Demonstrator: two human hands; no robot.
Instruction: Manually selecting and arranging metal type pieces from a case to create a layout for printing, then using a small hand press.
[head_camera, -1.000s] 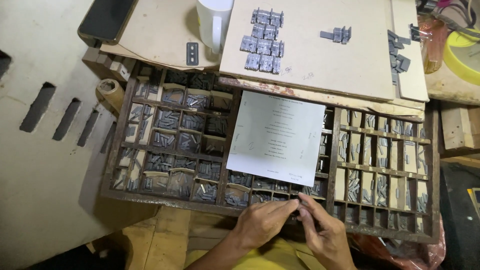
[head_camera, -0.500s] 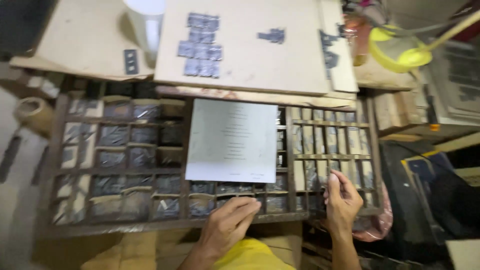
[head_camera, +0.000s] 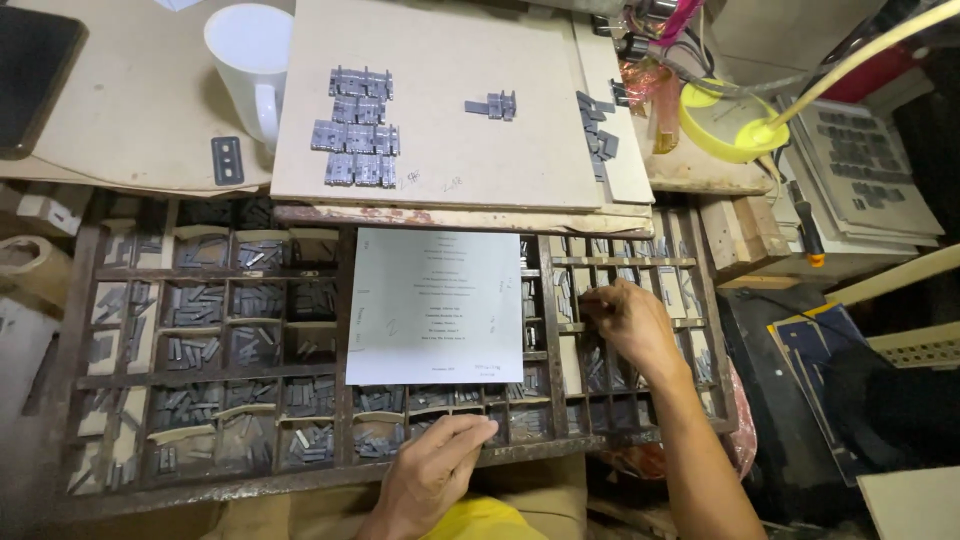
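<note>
A wooden type case (head_camera: 80, 380) with many small compartments of grey metal type lies before me. A white printed sheet (head_camera: 435, 305) rests on its middle. My right hand (head_camera: 630, 325) reaches into a compartment in the right section, fingertips pinched down among the type pieces. My left hand (head_camera: 440, 465) rests curled on the case's front rail, below the sheet; whether it holds anything is hidden. Behind the case, a pale board (head_camera: 440, 100) carries blocks of set type (head_camera: 358, 125) and a small separate group of set type (head_camera: 492, 104).
A white mug (head_camera: 250, 60) stands at the back left beside the board. A yellow round lid (head_camera: 728, 122) and cluttered tools sit at the back right. A dark tablet (head_camera: 35, 70) lies far left. Trays and papers crowd the right side.
My right hand left the front rail and moved up into the right compartments. The left hand stayed at the front rail. The view swung left, then back.
</note>
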